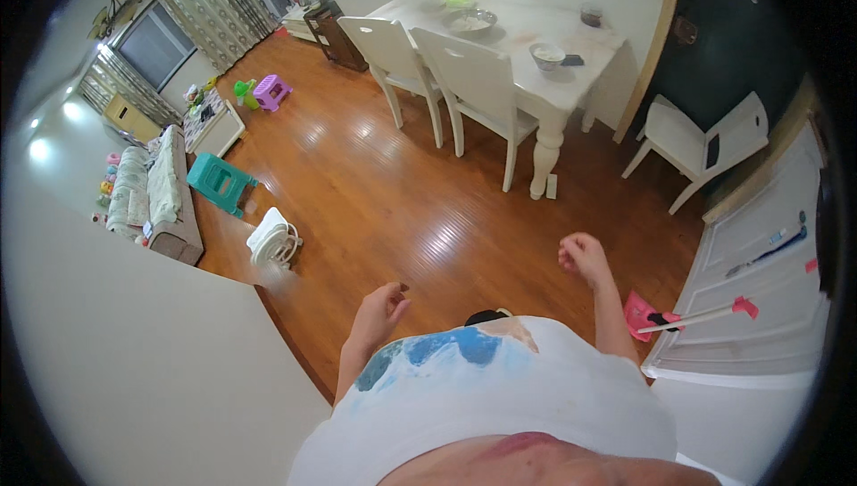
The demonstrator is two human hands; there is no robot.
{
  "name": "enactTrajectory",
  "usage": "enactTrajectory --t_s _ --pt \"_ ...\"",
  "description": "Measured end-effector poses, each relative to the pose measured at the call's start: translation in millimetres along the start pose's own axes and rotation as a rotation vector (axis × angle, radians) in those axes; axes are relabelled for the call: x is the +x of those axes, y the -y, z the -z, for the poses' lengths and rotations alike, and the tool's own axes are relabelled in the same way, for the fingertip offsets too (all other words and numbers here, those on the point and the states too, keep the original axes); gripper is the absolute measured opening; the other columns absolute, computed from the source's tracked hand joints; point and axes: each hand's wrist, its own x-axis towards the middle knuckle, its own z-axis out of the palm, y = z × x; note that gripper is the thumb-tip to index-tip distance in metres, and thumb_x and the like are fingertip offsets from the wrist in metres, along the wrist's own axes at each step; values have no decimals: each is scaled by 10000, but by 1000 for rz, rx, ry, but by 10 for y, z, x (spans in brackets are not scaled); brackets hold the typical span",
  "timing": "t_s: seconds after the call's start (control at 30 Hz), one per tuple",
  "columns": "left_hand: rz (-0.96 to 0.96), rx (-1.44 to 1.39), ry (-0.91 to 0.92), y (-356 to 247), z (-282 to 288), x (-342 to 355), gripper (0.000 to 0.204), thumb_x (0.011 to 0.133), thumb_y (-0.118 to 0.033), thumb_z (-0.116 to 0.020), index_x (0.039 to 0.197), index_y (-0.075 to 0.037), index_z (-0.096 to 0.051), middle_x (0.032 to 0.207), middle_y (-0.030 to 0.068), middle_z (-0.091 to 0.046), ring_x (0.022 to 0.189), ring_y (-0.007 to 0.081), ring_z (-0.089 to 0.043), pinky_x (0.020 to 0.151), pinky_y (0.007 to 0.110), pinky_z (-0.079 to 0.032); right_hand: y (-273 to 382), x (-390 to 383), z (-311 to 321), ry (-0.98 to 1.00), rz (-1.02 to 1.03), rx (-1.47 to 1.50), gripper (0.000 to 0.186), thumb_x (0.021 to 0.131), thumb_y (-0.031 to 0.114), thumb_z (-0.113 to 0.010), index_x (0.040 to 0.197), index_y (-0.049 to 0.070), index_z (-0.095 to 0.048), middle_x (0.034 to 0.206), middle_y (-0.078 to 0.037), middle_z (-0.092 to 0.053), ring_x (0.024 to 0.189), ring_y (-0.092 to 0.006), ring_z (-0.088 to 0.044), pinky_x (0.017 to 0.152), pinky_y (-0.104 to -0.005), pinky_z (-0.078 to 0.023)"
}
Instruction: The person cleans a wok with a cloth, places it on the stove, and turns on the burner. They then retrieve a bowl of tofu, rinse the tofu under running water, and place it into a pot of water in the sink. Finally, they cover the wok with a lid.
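The left hand (379,315) is positioned in front of the torso, above the wood floor (375,209). Its fingers are partly curled, with a narrow gap between thumb and forefinger. The right hand (586,259) is raised on the opposite side, well apart from the left. Its fingers are curled inward; whether they meet the palm cannot be told.

Nearest items, right side: a pink dustpan (636,313) stands low, near the right forearm, beside a white panelled door (759,281). Ahead of the right hand is the white surface (527,24), supported on turned legs. It carries a patterned bowl (547,57) with a dark flat object (572,60) just beside it.

Nearest items, left side: a white stool (270,234) stands on the floor beyond the left hand; a teal stool (219,182) is located behind it.
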Motion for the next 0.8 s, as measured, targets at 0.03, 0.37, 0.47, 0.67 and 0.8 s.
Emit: enactTrajectory --t_s 0.03,0.37,0.47,0.67,0.8 --pt "10 44 -62 59 50 72 213 805 -85 -628 991 7 -579 844 145 -635 782 261 -614 700 323 -486 170 221 -47 72 42 13 161 886 187 -553 909 30 -584 762 -36 -598 608 -110 -571 530 -229 -465" --pt "204 -57 -204 1152 891 1574 179 813 -80 -645 935 26 -567 733 76 -596 662 100 -539 593 255 -453 1684 2421 -862 -103 281 103 407 858 174 -583 1210 3 -473 929 -92 -602 697 -147 -601 594 -258 -498" --pt "165 47 -154 1402 1283 2116 189 797 -63 -649 952 22 -582 758 112 -611 672 158 -575 614 281 -465 1627 2614 -820 -138 46 277 428 888 210 -569 1242 7 -438 998 -88 -586 751 -139 -599 609 -248 -496" --pt "-21 114 -121 1397 1770 3482 202 814 -38 -633 1002 13 -582 783 81 -607 700 141 -573 633 263 -468 1303 3328 -493 -319 58 595 210 900 187 -546 1010 11 -517 899 -89 -589 743 -164 -585 598 -264 -497" --pt "-17 74 -59 1292 1820 4260 209 812 -53 -634 998 26 -582 813 131 -625 729 192 -611 667 292 -479 1392 4136 -379 -352 16 726 274 892 170 -563 1059 -28 -473 932 -158 -567 726 -208 -586 607 -284 -505"
